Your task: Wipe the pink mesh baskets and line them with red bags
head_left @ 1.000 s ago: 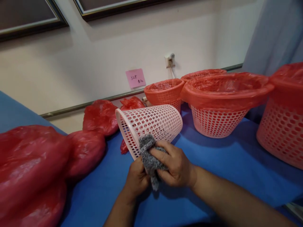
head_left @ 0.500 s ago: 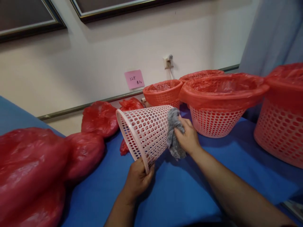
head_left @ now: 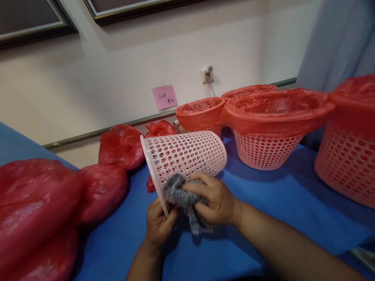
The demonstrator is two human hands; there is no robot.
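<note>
A pale pink perforated plastic basket (head_left: 187, 150) is held on its side, its rim toward the left and its base toward the right. My left hand (head_left: 159, 222) grips the lower part of that rim, thumb on the near side. Bunched in my right hand (head_left: 215, 199) is a fuzzy grey cloth (head_left: 181, 191), pressed to the basket's side close to the rim. The cloth hides part of the lower rim and some of my left fingertips.
Red plastic bags (head_left: 38, 203), bulging, lie along the left of the blue-covered table (head_left: 211, 253). On the right stand several pink baskets (head_left: 266, 150) lined with red bags. Behind are a wall with a pink note (head_left: 164, 97) and a socket (head_left: 207, 76).
My right hand has moved the cloth left and down, from the basket's base end to near its rim. The basket has tilted slightly; my left hand has shifted a little left, still gripping the rim.
</note>
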